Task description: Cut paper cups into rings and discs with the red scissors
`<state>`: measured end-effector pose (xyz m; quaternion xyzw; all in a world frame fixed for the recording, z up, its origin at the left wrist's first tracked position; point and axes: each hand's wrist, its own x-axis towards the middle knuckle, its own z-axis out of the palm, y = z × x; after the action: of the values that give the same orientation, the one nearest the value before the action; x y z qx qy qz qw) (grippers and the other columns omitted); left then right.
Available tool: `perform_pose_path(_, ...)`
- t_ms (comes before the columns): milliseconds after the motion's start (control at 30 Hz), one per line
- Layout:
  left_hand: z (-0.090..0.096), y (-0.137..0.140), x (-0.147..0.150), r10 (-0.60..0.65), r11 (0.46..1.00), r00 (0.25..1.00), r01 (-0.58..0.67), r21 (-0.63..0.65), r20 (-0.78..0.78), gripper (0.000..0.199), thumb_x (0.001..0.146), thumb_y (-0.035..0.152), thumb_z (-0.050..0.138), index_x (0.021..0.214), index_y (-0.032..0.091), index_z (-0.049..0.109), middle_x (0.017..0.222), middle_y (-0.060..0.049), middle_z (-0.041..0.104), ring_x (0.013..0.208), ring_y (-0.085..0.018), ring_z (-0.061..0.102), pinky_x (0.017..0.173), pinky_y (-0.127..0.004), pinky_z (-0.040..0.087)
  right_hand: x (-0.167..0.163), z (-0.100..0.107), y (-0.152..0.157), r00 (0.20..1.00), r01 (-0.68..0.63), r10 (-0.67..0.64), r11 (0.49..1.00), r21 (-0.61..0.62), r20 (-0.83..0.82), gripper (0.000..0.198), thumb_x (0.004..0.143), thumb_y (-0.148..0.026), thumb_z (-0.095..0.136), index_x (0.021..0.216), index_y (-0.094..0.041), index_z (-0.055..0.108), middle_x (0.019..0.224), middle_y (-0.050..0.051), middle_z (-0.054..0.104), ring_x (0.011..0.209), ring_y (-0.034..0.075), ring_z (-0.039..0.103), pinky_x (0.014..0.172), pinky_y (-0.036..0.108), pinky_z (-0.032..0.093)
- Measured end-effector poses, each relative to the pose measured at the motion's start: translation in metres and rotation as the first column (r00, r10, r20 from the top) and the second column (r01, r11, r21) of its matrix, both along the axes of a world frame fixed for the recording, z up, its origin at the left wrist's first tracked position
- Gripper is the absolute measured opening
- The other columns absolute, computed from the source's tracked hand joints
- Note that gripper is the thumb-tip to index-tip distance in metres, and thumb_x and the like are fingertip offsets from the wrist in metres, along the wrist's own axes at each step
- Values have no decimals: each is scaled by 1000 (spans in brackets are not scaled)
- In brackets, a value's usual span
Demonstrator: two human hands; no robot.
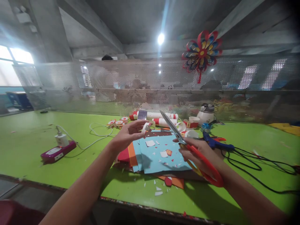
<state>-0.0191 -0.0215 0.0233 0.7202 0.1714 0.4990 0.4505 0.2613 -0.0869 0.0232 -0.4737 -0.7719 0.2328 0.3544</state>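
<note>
My left hand (125,136) is closed, pinching a small curled piece of white paper (146,127) between thumb and fingers. My right hand (199,151) grips a pair of scissors (172,125) with red handles, and the blades point up and to the left. The scissors are apart from the white piece. Below both hands lie sheets of light blue paper (150,162), scattered with small white and red cuttings. Orange paper (132,156) and red paper stick out from under the blue sheets on the left.
A purple power strip (58,152) with a plugged-in white charger is on the left. Behind the papers are white-and-red tubes (164,122), a phone (142,115) and a white jug (205,115). A blue glue gun (215,142) trails black cable rightward. A perforated metal screen (105,84) borders the green table (25,143).
</note>
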Motion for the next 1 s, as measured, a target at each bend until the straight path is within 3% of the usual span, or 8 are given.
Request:
perform_pose_path(133, 3, 3, -5, -8, 1000, 1000, 8, 22, 14, 45, 76, 34, 67, 119, 23, 64, 124, -13, 63, 107, -29, 61, 80, -43, 53, -4, 11, -16, 986, -163, 166, 984, -74, 34, 37, 87, -42, 53, 111, -16, 63, 78, 3, 62, 71, 17, 61, 63, 27, 49)
perform_pose_path(267, 2, 6, -9, 33, 997, 999, -35, 65, 29, 43, 79, 42, 61, 119, 27, 64, 125, -12, 63, 104, -29, 62, 74, -43, 54, -6, 14, -25, 963, -240, 255, 958, -156, 87, 42, 89, -54, 48, 103, -19, 66, 80, 4, 64, 71, 17, 59, 61, 25, 48)
perform_pose_path(433, 3, 4, -7, 44, 992, 999, -42, 118, -16, 43, 80, 41, 61, 120, 26, 64, 124, -12, 63, 104, -28, 61, 75, -43, 53, -12, 10, -26, 969, -223, 229, 972, -70, 92, 42, 90, -56, 44, 87, -20, 63, 74, 2, 59, 68, 16, 54, 60, 24, 44)
perform_pose_path(633, 5, 0, -4, 28, 991, 998, -21, 129, -56, 39, 78, 36, 65, 116, 27, 66, 120, -11, 65, 97, -25, 63, 78, -42, 52, -18, 12, -32, 958, -284, 285, 946, -155, -14, 43, 91, -59, 42, 80, -20, 56, 67, -2, 49, 59, 11, 44, 53, 21, 37)
perform_pose_path(800, 2, 3, -7, 19, 994, 996, -9, 112, -91, 42, 77, 36, 66, 118, 27, 65, 122, -10, 64, 103, -27, 61, 82, -44, 52, -16, 11, -29, 939, -344, 339, 909, -237, -61, 48, 93, -60, 36, 70, -19, 48, 62, -2, 48, 53, 10, 42, 51, 22, 35)
perform_pose_path(1000, 2, 5, -8, 43, 990, 995, -30, 138, -94, 39, 76, 38, 66, 114, 28, 69, 112, -11, 68, 97, -27, 63, 73, -42, 53, -15, 10, -27, 947, -320, 318, 916, -243, -51, 49, 92, -62, 35, 71, -19, 46, 61, -3, 46, 53, 10, 42, 51, 22, 34)
